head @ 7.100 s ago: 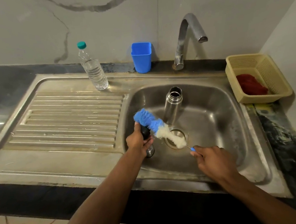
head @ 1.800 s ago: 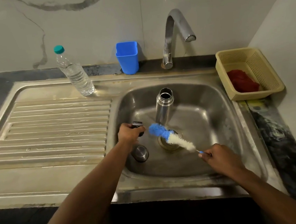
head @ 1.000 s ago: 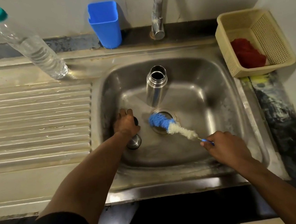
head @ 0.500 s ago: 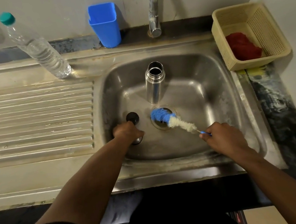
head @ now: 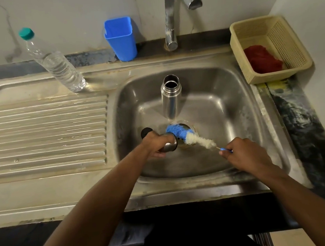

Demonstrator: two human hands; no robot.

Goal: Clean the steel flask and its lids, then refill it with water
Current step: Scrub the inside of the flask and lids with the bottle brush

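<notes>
We scrub a steel lid over the sink basin while the open flask stands behind it.

At the far left of the counter [head: 45, 195] we see a clear water bottle [head: 57, 66] with a teal cap standing at the back of the draining board, and a blue cup [head: 121, 39] against the wall just beside it. In the sink [head: 235, 100] a small black lid [head: 146, 132] lies on the basin floor, touching our left hand [head: 155, 143], whose grip is clamped round the steel lid [head: 170, 146]. The blue head of the bottle brush [head: 186, 135] meets that lid's mouth, perhaps just inside it; the view is blurred there. The steel flask [head: 171, 96] stands upright and uncapped behind the drain, under the tap [head: 174, 12]. Our right hand [head: 244, 156] pinches the brush's thin handle. At the right, a beige basket [head: 258, 32] holds a red cloth [head: 262, 58].
</notes>
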